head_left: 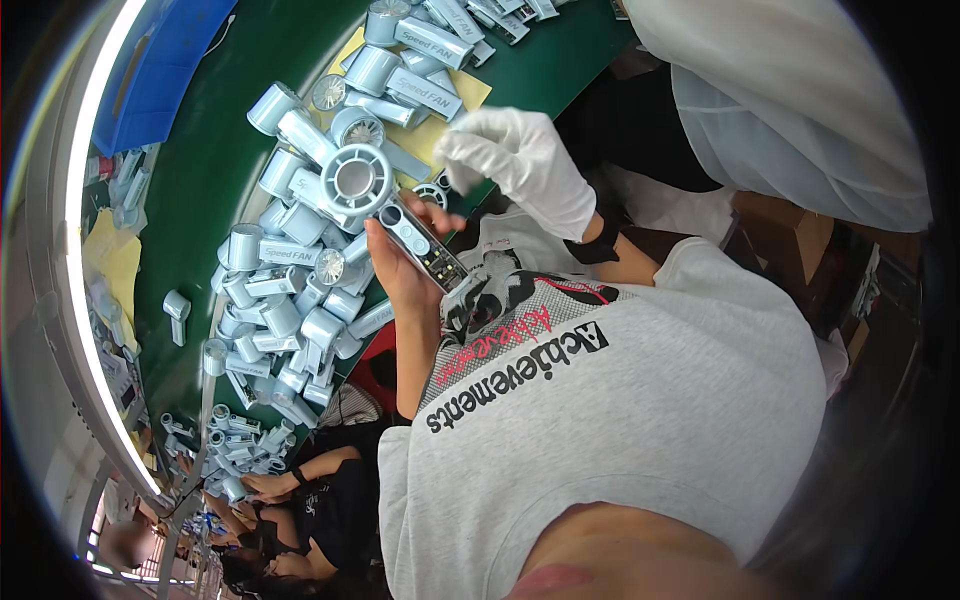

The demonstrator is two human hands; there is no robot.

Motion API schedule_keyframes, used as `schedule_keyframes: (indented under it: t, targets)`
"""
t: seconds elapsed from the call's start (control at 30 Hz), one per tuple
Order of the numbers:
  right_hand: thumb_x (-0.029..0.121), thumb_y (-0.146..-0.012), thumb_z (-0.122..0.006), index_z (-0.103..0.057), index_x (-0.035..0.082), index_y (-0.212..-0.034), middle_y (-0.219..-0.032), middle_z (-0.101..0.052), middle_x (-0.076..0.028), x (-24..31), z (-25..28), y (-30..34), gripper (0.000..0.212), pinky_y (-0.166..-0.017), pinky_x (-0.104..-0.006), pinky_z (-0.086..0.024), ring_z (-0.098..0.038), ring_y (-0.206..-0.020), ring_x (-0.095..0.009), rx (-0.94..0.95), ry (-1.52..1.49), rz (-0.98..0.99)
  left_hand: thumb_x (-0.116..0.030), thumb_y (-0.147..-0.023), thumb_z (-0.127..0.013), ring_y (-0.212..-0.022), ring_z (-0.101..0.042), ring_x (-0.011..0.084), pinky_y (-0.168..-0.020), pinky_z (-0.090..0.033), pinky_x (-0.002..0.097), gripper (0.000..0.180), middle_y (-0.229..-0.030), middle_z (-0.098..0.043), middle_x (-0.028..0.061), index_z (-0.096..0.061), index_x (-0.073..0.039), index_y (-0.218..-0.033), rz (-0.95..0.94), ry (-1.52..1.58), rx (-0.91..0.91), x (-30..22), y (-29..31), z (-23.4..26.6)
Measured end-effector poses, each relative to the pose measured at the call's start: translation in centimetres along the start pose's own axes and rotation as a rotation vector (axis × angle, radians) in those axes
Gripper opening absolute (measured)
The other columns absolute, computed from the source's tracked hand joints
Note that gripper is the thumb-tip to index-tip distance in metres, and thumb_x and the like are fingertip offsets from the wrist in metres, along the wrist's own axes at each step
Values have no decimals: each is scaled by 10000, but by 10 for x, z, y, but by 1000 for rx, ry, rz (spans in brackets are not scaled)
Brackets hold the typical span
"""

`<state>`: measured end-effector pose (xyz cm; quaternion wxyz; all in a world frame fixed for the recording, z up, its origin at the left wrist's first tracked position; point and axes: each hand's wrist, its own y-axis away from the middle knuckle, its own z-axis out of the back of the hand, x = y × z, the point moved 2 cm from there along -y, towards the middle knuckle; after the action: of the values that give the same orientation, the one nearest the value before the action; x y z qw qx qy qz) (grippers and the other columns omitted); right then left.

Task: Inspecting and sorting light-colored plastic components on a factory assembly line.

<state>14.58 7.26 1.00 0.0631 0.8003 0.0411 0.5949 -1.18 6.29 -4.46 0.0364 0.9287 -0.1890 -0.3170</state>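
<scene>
Left hand [398, 272] around handheld fan [408, 233]

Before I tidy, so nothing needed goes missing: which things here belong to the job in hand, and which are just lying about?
Likely the job:
- opened fan, in the left hand
- piled fans

Apparently lying about:
- lone fan, set apart
- blue bin
- yellow sheet under fans

1 pale-blue fan [407, 235], circuit board [443, 268] exposed
</scene>
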Motion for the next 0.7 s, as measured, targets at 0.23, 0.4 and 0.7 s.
schedule_keyframes:
  t: [0.23, 0.4, 0.7]
  targets:
    - [282, -836, -592, -580, 60, -1095, -960, -611, -67, -15, -28, -43, 341, -753, -263, -475, -577, -860, -127, 271, -96, -85, -412, -910, -430, -626, -546, 179, -431, -477, 296, 455, -907, -514, 122, -407, 9, -1082, 65, -113, 86, -7, 9, -26]
    - [227, -829, -597, -574, 60, -1125, -1019, -613, -48, -5, -20, -34, 341, -778, -262, -473, -579, -874, -126, 297, -10, 292, -40, -815, -568, -954, -526, 249, -793, -465, 371, 454, -1045, -465, 135, -313, -3, -1189, -29, -958, -125, -24, 5, -46]
    - [268, -903, -464, -604, 33, -1097, -1113, -595, -96, -10, -36, -38, 335, -843, -246, -443, -537, -1018, -156, 452, -62, 227, -335, -576, -757, -957, -495, 267, -818, -442, 378, 881, -1108, -379, 143, -234, -72, -1234, -565, -1159, 8, -44, -14, -16]
